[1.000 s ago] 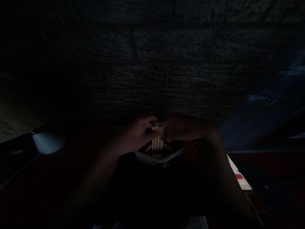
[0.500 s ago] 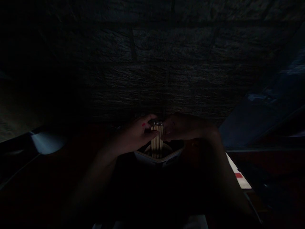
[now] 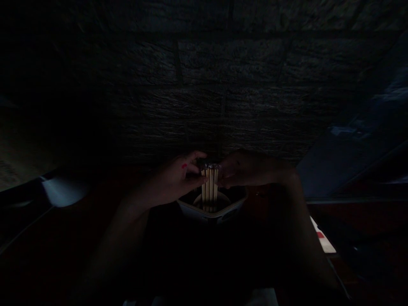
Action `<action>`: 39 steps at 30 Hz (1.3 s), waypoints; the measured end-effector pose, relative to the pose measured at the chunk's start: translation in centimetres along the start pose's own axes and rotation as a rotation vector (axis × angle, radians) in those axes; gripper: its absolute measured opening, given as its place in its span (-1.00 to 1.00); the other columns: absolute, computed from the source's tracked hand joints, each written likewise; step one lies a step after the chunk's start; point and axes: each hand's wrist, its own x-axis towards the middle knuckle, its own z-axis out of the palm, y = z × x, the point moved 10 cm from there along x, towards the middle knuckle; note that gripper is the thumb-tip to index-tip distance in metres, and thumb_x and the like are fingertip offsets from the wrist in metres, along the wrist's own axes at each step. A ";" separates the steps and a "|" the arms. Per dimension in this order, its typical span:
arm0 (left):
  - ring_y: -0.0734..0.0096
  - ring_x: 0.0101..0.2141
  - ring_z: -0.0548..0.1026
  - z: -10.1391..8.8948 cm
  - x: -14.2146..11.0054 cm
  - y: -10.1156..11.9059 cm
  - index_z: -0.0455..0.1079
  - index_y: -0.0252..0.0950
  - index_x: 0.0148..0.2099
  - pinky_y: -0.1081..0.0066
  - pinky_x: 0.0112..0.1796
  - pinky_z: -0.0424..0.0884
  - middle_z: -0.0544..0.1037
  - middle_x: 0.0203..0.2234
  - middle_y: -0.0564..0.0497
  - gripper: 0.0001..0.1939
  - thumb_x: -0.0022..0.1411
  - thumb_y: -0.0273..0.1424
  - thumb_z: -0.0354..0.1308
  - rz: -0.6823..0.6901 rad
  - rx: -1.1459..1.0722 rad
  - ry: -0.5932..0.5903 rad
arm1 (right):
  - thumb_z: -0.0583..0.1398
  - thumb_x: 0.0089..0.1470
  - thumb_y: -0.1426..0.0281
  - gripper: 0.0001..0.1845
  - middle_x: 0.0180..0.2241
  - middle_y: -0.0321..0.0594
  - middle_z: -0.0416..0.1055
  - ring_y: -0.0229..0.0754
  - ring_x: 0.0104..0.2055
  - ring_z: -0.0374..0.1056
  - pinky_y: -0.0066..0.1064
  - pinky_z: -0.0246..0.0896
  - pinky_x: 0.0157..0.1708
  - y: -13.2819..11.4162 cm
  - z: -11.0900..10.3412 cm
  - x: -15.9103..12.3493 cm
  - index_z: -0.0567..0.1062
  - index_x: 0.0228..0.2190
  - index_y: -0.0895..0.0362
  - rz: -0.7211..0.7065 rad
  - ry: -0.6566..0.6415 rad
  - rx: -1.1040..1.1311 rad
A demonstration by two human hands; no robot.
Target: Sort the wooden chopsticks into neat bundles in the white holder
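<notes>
Over the open mouth of the tub, head view (v. dark): the stick bundle, approx. upright, lower ends down inside the tub's rim, upper ends above it, w/ a shiny, clear-looking wrap at the top. Sticks are thin, pale & packed side by side; can't make out the no.

L hand, above the tub's left side, grips the bundle: thumb across the front of the sticks, fingers partly spread nr the wrapped top. Red mark on the back of that hand. R hand, above the tub's right side, closes on the bundle's other edge w/ bent fingers; too dark to tell how firm, or exactly which fingertips touch.

Behind the tub: rough block wall. Well left of the tub, a pale cone-like obj., ID unclear. Well right & a bit lower than the tub, a white piece w/ red patch, partly hidden by the R forearm. Right of the tub & farther back, a blue-grey panel.
</notes>
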 end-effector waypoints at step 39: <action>0.36 -0.29 0.62 -1.1 -0.6 1.2 0.31 -0.23 0.16 0.46 -0.33 0.48 0.64 -0.26 0.00 -0.54 0.20 -0.36 0.19 0.011 0.120 0.080 | 0.28 0.05 0.25 -0.71 -0.35 -0.19 0.56 -0.23 -0.36 0.41 -0.47 0.20 -0.46 -0.1 -0.4 0.5 0.58 -0.22 0.16 -0.059 0.068 -0.029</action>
